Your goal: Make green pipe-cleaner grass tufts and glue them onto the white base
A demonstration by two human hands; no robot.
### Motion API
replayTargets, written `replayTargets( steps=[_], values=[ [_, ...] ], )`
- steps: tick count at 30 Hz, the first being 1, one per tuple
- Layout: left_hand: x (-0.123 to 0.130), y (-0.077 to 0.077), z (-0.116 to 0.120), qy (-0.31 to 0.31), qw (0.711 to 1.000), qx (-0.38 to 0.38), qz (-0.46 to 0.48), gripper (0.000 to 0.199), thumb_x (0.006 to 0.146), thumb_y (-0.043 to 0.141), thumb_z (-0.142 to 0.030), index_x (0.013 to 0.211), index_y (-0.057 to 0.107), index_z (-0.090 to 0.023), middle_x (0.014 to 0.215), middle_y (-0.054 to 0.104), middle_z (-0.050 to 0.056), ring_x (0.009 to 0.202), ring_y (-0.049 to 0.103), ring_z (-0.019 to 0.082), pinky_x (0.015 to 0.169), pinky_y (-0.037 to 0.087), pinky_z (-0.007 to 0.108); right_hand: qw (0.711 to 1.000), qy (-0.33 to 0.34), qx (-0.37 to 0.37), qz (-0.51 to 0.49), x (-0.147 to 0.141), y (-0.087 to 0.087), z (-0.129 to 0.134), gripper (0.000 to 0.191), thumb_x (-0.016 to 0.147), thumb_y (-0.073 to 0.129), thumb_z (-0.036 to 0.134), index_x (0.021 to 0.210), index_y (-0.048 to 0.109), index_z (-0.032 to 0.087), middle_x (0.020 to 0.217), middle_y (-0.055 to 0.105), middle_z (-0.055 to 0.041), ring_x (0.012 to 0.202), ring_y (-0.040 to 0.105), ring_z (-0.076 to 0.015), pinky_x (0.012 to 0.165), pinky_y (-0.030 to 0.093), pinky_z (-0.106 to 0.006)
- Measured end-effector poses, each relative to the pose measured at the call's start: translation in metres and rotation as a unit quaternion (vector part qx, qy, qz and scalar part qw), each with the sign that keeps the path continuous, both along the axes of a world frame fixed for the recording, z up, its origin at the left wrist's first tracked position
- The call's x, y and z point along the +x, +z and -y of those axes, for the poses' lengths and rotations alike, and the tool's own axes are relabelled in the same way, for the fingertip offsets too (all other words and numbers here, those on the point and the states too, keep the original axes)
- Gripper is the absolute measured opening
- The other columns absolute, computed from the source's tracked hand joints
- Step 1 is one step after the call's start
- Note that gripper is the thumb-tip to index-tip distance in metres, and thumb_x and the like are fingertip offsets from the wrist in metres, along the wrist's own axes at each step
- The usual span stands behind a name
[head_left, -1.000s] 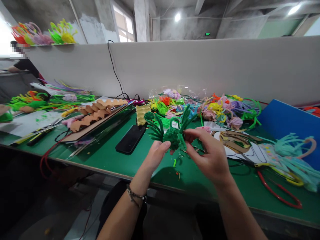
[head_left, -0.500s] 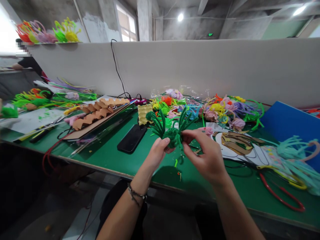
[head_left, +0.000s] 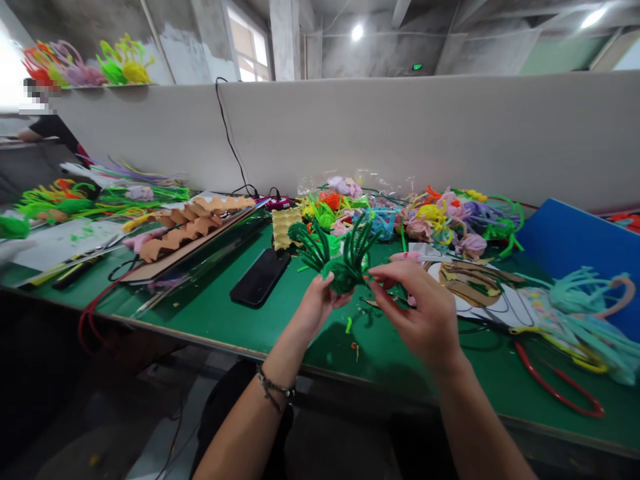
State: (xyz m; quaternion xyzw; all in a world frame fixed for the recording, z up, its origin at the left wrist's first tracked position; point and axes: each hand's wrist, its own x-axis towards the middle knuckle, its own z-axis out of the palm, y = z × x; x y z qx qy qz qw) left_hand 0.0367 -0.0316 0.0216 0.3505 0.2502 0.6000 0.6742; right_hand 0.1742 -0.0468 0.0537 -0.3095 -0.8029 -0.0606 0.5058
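While held between both hands, green pipe-cleaner bundle (head_left: 340, 257)

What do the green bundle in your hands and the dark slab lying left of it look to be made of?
The green bundle looks like fuzzy pipe cleaners: matte, bristly strands that hold curled, bent shapes, so probably a wire core. Both the left hand and the right hand pinch it. The dark slab seems to be a phone, glossy glass or plastic, judging by its sheen.
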Motion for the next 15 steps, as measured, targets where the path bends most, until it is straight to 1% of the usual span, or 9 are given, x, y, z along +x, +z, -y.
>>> replayTargets(
  steps=[2, 4, 9, 12, 15],
  values=[
    [0.0010, 0.0001, 0.0009, -0.008, 1.000, -0.001, -0.002, 0.034, 0.050, 0.065, -0.045, 0.047, 0.051, -0.015, 0.043, 0.043, -0.003, 0.044, 0.035, 0.007, 0.044, 0.024, 0.020, 1.000, 0.006, 0.005, -0.001, 0.0003, -0.0002, -0.0005, 0.015, 0.077, 0.054, 0.008, 0.088, 0.056, 0.019, 0.079, 0.060, -0.0005, 0.073, 0.056, -0.0105, 0.073, 0.044, -0.027],
    [0.0017, -0.0015, 0.0013, -0.010, 1.000, 0.000, -0.009, 0.036, 0.050, 0.065, -0.046, 0.045, 0.049, -0.015, 0.042, 0.041, -0.004, 0.044, 0.035, 0.007, 0.043, 0.022, 0.020, 1.000, 0.012, 0.013, -0.002, 0.0008, -0.0004, -0.0010, 0.014, 0.078, 0.054, 0.009, 0.089, 0.057, 0.018, 0.078, 0.060, -0.0014, 0.075, 0.056, -0.0115, 0.071, 0.043, -0.027],
    [0.0009, -0.0058, 0.0005, 0.008, 1.000, -0.012, -0.017, 0.034, 0.051, 0.063, -0.046, 0.052, 0.052, -0.014, 0.046, 0.045, -0.003, 0.044, 0.033, 0.006, 0.045, 0.023, 0.021, 0.999, -0.012, 0.037, 0.036, 0.0024, -0.0014, -0.0021, 0.012, 0.079, 0.055, 0.016, 0.089, 0.061, 0.020, 0.076, 0.058, -0.0014, 0.074, 0.054, -0.0133, 0.066, 0.041, -0.029],
    [-0.0004, -0.0068, -0.0002, 0.005, 1.000, -0.009, -0.019, 0.034, 0.052, 0.060, -0.047, 0.053, 0.054, -0.013, 0.047, 0.045, -0.002, 0.046, 0.035, 0.008, 0.045, 0.023, 0.021, 0.998, -0.027, 0.035, 0.049, 0.0021, -0.0023, -0.0017, 0.013, 0.080, 0.055, 0.020, 0.091, 0.060, 0.022, 0.079, 0.057, -0.0023, 0.076, 0.054, -0.0146, 0.066, 0.040, -0.030],
    [-0.0009, -0.0081, -0.0012, 0.017, 0.999, -0.028, -0.025, 0.031, 0.054, 0.059, -0.045, 0.054, 0.052, -0.015, 0.046, 0.044, -0.003, 0.049, 0.039, 0.010, 0.047, 0.026, 0.022, 0.998, -0.032, 0.033, 0.050, 0.0002, -0.0031, -0.0009, 0.012, 0.080, 0.054, 0.023, 0.091, 0.060, 0.023, 0.080, 0.056, -0.0024, 0.079, 0.054, -0.0158, 0.069, 0.040, -0.032]
  ],
)
